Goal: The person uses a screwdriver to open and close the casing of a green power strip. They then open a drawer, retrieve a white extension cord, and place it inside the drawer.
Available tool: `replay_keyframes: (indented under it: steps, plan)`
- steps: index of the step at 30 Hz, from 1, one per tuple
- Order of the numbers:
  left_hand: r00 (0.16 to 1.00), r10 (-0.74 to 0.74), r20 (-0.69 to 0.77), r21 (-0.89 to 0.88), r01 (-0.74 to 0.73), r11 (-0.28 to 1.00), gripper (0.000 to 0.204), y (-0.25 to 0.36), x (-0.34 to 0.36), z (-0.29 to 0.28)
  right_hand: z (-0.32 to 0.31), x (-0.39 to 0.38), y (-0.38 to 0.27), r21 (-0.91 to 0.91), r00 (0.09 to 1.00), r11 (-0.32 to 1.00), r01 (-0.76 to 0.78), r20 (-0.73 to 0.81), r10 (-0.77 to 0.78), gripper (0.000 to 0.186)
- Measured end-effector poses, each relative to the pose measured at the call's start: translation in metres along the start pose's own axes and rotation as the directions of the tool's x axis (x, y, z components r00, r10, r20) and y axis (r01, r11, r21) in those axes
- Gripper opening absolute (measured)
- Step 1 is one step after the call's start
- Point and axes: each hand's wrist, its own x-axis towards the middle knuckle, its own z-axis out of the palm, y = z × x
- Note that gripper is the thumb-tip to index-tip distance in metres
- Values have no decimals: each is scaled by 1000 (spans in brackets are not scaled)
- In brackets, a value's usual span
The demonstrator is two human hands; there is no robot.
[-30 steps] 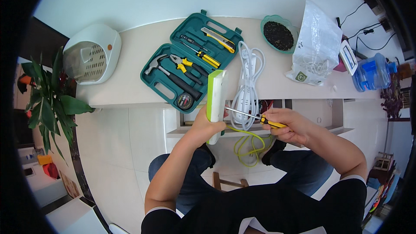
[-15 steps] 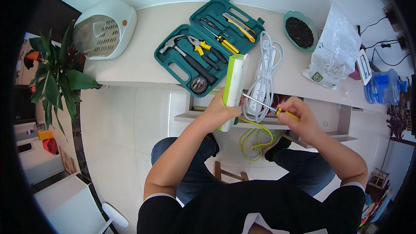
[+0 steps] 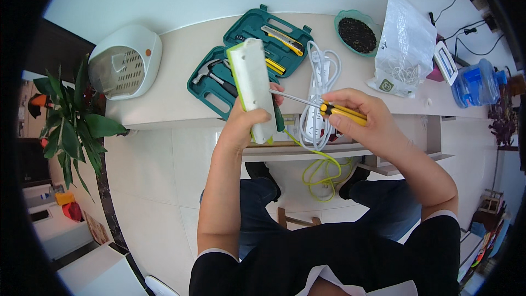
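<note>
My left hand (image 3: 246, 120) is closed round a long white and light-green plastic body (image 3: 250, 82), held upright at a slight tilt in front of the tool case. My right hand (image 3: 353, 118) grips the yellow-and-black handle of a screwdriver (image 3: 345, 113); its steel shaft reaches to the right side of the plastic body, and I cannot make out exactly where the tip sits. A green cord (image 3: 316, 172) runs down from near the plastic body to a loose loop below. The open green tool case (image 3: 212, 100) holds a hammer (image 3: 205, 70), a utility knife (image 3: 282, 38) and other tools, partly hidden by the plastic body.
A white power strip (image 3: 316, 126) with coiled cable lies across the desk (image 3: 164, 109) over an open drawer (image 3: 405, 142). A litter box (image 3: 123, 63), a bowl of soil (image 3: 356, 35), a plastic bag (image 3: 400, 44), a water bottle (image 3: 474, 85) and a plant (image 3: 76, 126) stand around.
The plastic body in my left hand has risen and turned to show more of its white face, covering part of the tool case. My right hand has risen with the screwdriver.
</note>
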Motion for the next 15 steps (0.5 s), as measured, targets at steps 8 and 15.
replay_keyframes:
  steps: [8, 15]
  plan:
    - [998, -21, 60, -24, 22, 999, 53, -5, 2, -2, -13, -4, -15, -870, 798, -25, 493, 463, -386, 20]
    - [998, 65, 24, 79, -67, 995, 52, -9, -5, 5, -16, 18, -9, -275, 990, 952, -131, 7, 139, 23]
